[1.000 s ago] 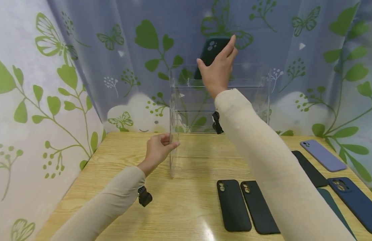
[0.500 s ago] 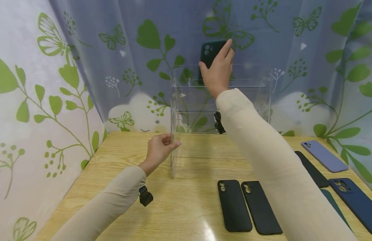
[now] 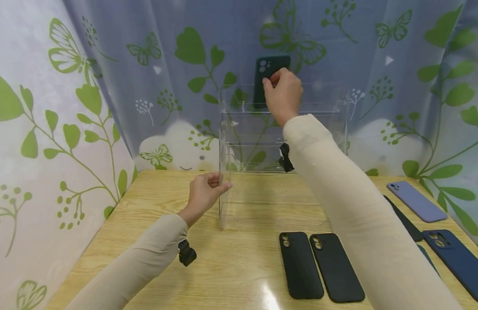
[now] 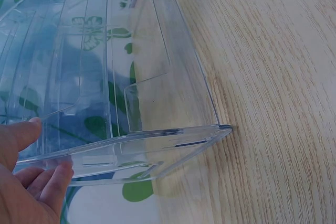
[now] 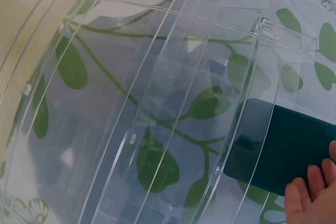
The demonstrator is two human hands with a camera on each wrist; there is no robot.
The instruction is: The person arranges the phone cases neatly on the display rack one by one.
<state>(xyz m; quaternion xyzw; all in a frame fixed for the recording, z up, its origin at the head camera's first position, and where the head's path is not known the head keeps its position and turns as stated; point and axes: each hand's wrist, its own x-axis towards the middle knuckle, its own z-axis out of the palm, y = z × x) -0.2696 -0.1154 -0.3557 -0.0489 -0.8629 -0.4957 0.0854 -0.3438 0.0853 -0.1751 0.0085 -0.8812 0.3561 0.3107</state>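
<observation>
A clear acrylic display rack [image 3: 225,150] with several tiers stands on the table. My left hand [image 3: 204,191] holds its left side panel, the thumb and fingers on opposite faces in the left wrist view. A dark green phone case [image 3: 261,88] stands upright in the rack's top tier, towards the left. In the right wrist view, the lower end of that green phone case [image 5: 249,140] shows behind the clear front lip. My right hand [image 3: 283,94] is at the front of the case, its fingers bent and no longer around the edges. Whether the fingertips touch it is hard to tell.
Two black phone cases [image 3: 301,265] [image 3: 337,267] lie side by side in front of the rack. To the right lie a lilac case [image 3: 417,201], a navy case [image 3: 457,265], and black and green ones partly behind my right sleeve. A patterned curtain [image 3: 177,94] hangs behind.
The green phone case has come down into the top tier and straightened upright. My right hand has let go of its edges and drawn its fingers in. My left hand has stayed put.
</observation>
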